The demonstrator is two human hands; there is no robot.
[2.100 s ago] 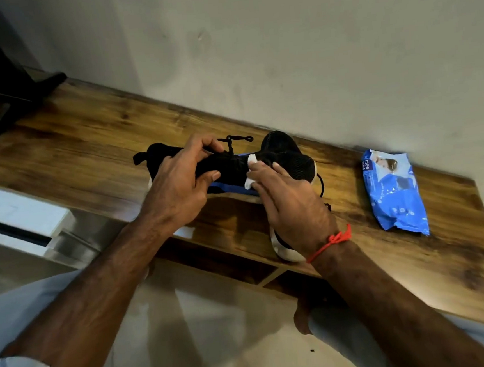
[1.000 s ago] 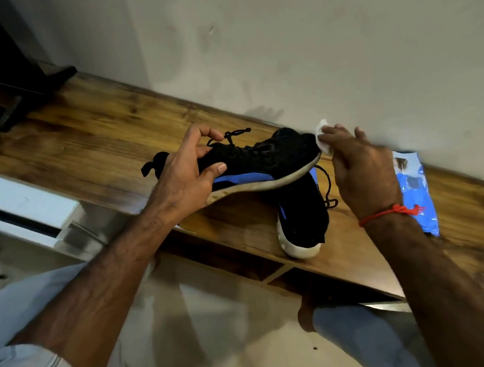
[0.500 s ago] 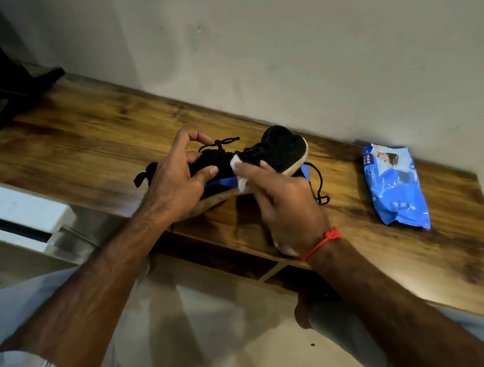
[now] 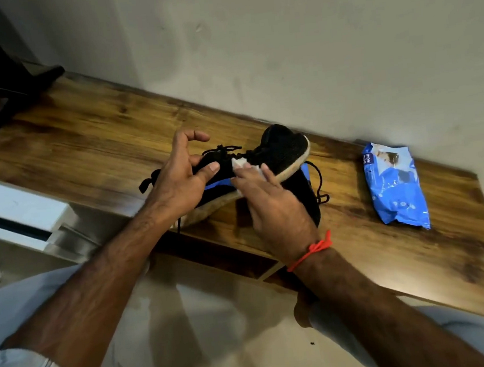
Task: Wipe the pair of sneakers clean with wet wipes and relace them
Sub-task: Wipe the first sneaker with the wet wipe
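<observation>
— Where is the black mesh sneaker (image 4: 279, 150)?
— Above the brown wooden tabletop (image 4: 84, 138), over its mate, the second black sneaker (image 4: 306, 195).
— And the blue plastic wipes pack (image 4: 394, 184)?
— On the tabletop, well to their right, near the wall.

Bare wooden shelf (image 4: 90, 138) left of held sneaker (image 4: 279, 150); wipes pack (image 4: 394, 184) right; wall (image 4: 281, 48) close behind.
</observation>
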